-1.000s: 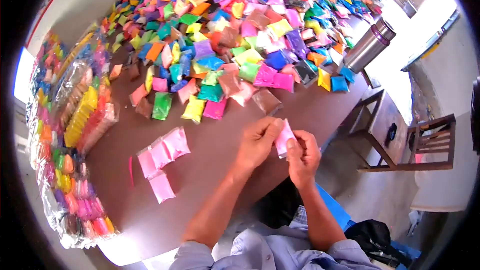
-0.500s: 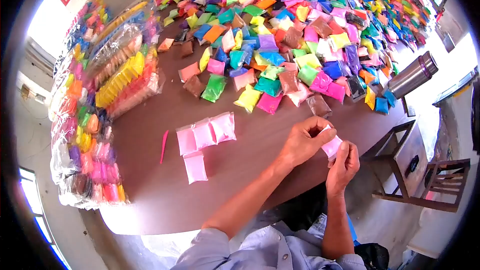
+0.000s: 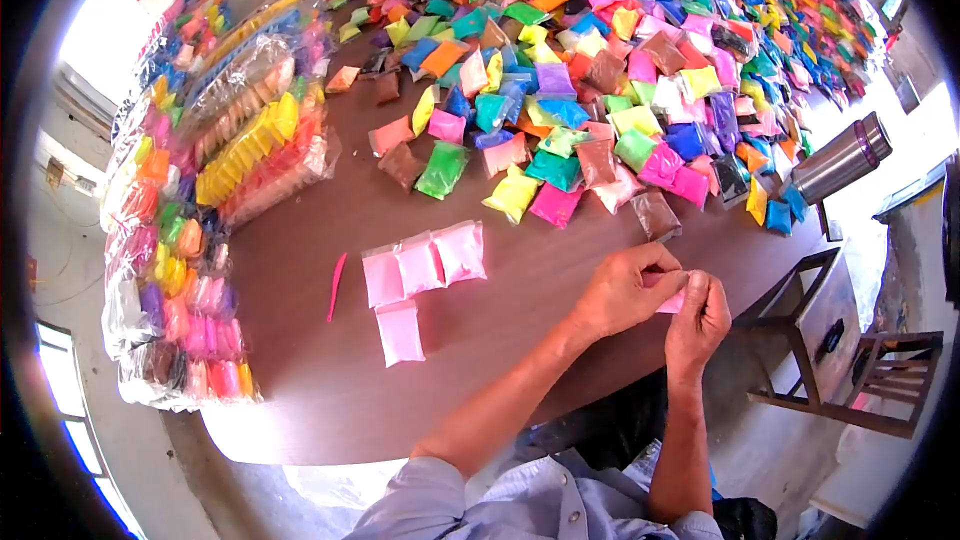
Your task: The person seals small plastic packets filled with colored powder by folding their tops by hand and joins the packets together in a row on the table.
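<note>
Over the right part of the brown table, my left hand (image 3: 632, 290) and my right hand (image 3: 697, 320) meet around a small pink packet (image 3: 672, 304). Both pinch it near its upper edge, and the fingers hide most of it. To the left on the tabletop lie several light pink packets (image 3: 420, 265), with three side by side in a row and one pink packet (image 3: 400, 332) below them. A thin bright pink plastic tool (image 3: 337, 287) rests just left of this group.
A large heap of multicoloured packets (image 3: 560, 80) covers the table's far side. Clear bags of sorted packets (image 3: 190, 270) are stacked along the left edge. A steel flask (image 3: 842, 158) stands tilted-looking at the right, with a wooden stool (image 3: 895, 380) beyond the table (image 3: 300, 370).
My hands have drawn closer together over the pink packet, and less of it shows. The whole view has shifted slightly, with the things on the table appearing a little further right.
</note>
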